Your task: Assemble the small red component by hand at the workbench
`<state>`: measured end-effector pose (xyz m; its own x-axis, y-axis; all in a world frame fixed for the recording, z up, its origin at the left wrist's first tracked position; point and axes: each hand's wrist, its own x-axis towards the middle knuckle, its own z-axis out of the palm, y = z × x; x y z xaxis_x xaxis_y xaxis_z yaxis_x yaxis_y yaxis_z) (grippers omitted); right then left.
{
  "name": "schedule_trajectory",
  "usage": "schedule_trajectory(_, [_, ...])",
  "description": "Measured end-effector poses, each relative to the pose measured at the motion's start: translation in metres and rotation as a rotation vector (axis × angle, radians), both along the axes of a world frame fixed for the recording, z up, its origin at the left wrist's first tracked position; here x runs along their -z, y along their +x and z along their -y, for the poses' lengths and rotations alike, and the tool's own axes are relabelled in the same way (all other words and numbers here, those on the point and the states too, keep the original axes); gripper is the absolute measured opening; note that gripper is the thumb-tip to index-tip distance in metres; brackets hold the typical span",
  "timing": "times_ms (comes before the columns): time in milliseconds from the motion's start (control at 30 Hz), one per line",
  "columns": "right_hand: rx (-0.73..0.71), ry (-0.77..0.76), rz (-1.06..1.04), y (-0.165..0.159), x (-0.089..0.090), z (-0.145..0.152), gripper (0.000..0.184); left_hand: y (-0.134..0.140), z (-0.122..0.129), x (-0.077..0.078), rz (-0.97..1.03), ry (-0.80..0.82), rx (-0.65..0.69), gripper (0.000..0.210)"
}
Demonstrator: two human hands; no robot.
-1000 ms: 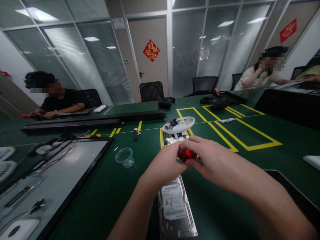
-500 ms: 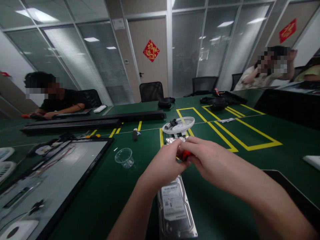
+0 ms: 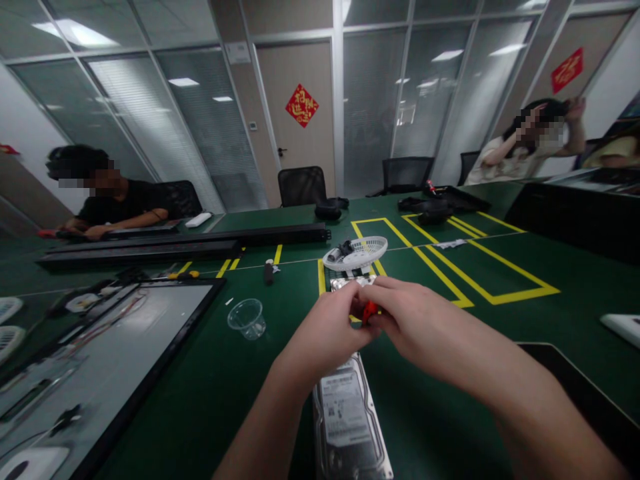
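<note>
My right hand is closed around a red-and-black tool handle, of which only a short part shows; its kind is hidden by the fingers. Against it, my left hand has its thumb and fingers pressed together, and what it grips is covered. Both hands meet over the far end of a row of metal pieces. A silver hard drive, label side up, lies on the table below my wrists. Just beyond my fingertips, the edge of another silvery metal piece shows.
A white basket with small dark parts stands beyond my hands. Left are a clear plastic cup and an opened display panel. Long black bars lie farther back. A dark flat device lies right. Two people sit across.
The view has shifted slightly. Both hands stay together at the red-and-black tool handle with almost the same grip. The person at the right has raised both hands to the head.
</note>
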<state>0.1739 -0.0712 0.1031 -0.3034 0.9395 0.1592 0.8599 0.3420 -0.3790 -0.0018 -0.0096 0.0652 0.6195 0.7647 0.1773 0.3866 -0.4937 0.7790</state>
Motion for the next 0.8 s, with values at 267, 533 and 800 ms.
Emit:
schedule_trajectory(267, [0.005,0.036,0.006,0.0008,-0.0004,0.0019,0.023,-0.0006,0.0009,-0.0023,0.005,-0.018,0.021,0.021])
schedule_trajectory(533, [0.056,0.027,0.008,-0.0028,0.0002,-0.0014,0.008,-0.0028,0.0005,-0.0031,0.011,-0.01,0.049,0.017])
schedule_trajectory(800, [-0.063,0.049,-0.059,-0.0016,-0.0009,0.0025,0.03,-0.0034,0.0008,-0.0024,0.043,-0.023,0.045,0.029])
